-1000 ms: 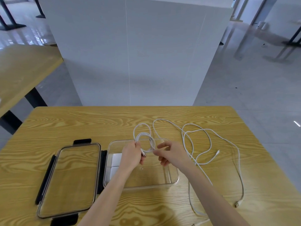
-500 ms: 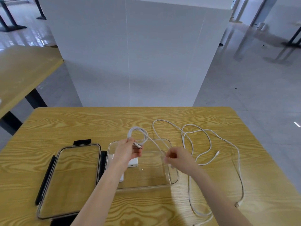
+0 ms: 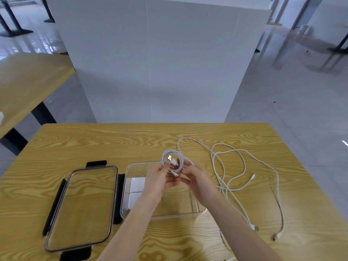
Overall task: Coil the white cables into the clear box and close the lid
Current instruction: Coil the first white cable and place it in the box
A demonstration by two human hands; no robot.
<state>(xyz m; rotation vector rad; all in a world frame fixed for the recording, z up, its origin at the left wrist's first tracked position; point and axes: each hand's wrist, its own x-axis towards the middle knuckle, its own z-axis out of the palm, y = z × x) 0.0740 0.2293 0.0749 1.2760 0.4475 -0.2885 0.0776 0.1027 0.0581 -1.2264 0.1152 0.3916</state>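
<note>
Both hands had closed in: left grip (image 3: 160,178) and right grip (image 3: 195,176) pinched the coiled cable (image 3: 172,161) above the clear box (image 3: 188,211), ready to drop; another cable (image 3: 243,166) lay right of them

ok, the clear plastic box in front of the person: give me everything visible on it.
The clear rectangular plastic box sits open on the wood-grain table, rounded corners, see-through walls. Two flat white blocks lie inside at its left end. Its black-latched clear lid lies flat beside it on the left. Both hands hold a coiled white cable above it, not in it.
</note>
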